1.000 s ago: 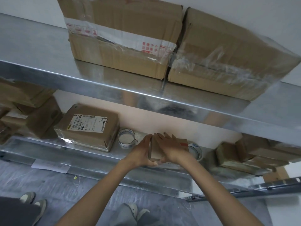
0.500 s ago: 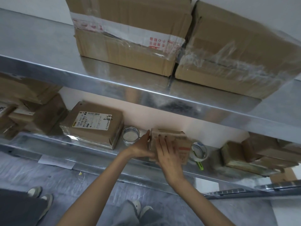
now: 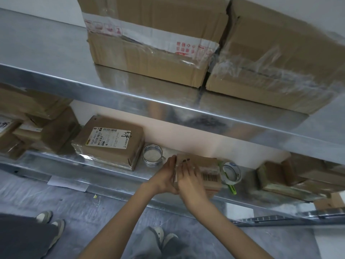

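Upper steel shelf point(image 3: 56, 58): left carton point(image 3: 149, 43), white tape band with red handling symbols; right carton point(image 3: 276, 58), clear tape.
Lower shelf point(image 3: 93, 171): parcel point(image 3: 112, 144), white shipping label, barcode, "P021" legible.
Small box point(image 3: 207, 171) on lower shelf between left tape roll point(image 3: 152, 155) and right tape roll point(image 3: 230, 172), barcode on front.
Left hand point(image 3: 166, 176) flat against box's left end; right hand point(image 3: 190, 182) spread flat on top, fingers straight.
Green cutter point(image 3: 232, 189) below right roll.

Brown cardboard box point(image 3: 203, 171) with black barcode; green-handled cutter point(image 3: 233, 189); silver steel shelf point(image 3: 115, 176)

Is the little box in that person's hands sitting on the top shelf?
No, the small box rests on the lower shelf, with the left hand and right hand on it.
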The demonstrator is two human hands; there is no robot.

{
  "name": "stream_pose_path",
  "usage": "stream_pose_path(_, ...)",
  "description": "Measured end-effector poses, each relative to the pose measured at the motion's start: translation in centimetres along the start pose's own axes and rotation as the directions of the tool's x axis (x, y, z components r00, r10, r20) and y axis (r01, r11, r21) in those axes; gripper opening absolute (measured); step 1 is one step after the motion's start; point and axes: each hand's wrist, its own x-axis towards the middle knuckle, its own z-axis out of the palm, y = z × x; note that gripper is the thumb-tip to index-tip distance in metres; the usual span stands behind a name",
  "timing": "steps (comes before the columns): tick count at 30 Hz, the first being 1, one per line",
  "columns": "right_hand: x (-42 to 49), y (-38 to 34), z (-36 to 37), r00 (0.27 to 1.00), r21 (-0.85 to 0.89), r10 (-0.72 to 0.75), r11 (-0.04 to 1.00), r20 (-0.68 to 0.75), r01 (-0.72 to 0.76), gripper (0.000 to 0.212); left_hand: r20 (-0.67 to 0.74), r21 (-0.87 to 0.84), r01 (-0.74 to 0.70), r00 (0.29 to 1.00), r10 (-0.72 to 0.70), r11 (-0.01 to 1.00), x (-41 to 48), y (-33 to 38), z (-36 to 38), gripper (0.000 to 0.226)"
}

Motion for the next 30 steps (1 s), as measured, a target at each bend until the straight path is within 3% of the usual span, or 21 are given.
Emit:
stream_pose_path(4, 1.6, 0.9, -1.8, 0.986, -0.003, -0.001, 1.000, 0.165, 0.002, 0.090, -0.023, 0.015, 0.009, 1.000, -0.008, 1.000, -0.3, 0.2, -0.1, 0.123)
stream_pose_path(9, 2.8, 2.2, -4.0, 0.926, -0.060, -0.112, 0.988, 0.361, 0.143, 0.101, -0.018, 0.054, -0.003, 1.000, 0.004, 0.999, -0.3, 0.2, 0.1, 0.130)
stream_pose_path(12, 3.3, 3.6, -4.1, 0.894, 0.066, -0.166, 0.986, 0.416, 0.152, 0.115, -0.059, 0.084, -0.010, 0.998, 0.015, 0.996, -0.7, 0.5, 0.1, 0.128)
stream_pose_path(16, 2.6, 5.6, -4.6, 0.874, 0.228, -0.265, 0.956, 0.408, 0.183, 0.118, -0.098, 0.102, -0.023, 0.995, 0.033, 0.995, -1.6, 0.4, 0.4, 0.126)
stream_pose_path(21, 1.3, 5.5, -3.5, 0.953, 0.187, -0.231, 0.963, 0.197, 0.195, 0.117, -0.100, -0.006, -0.064, 0.993, 0.063, 0.998, -2.0, -0.3, 1.0, 0.135)
stream_pose_path(24, 1.2, 5.4, -3.0, 0.975, 0.069, -0.217, 0.974, 0.042, 0.214, 0.119, 0.001, -0.306, -0.031, 0.999, 0.033, 0.951, -2.1, 0.6, -0.5, 0.139)
stream_pose_path(26, 0.9, 5.0, -2.2, 0.981, 0.101, -0.184, 0.977, -0.064, 0.190, 0.116, -0.012, -0.485, 0.063, 0.997, -0.079, 0.872, -1.6, 1.2, -1.6, 0.143)
stream_pose_path(28, 0.1, 3.7, -1.1, 0.978, 0.121, -0.150, 0.978, -0.146, 0.168, 0.104, -0.045, -0.473, 0.122, 0.986, -0.162, 0.872, -0.6, 1.0, -2.2, 0.148)
stream_pose_path(30, -1.2, 2.3, 0.4, 0.976, 0.105, -0.113, 0.985, -0.185, 0.134, 0.098, -0.049, -0.402, 0.119, 0.987, -0.152, 0.908, -0.2, 0.5, -2.4, 0.143)
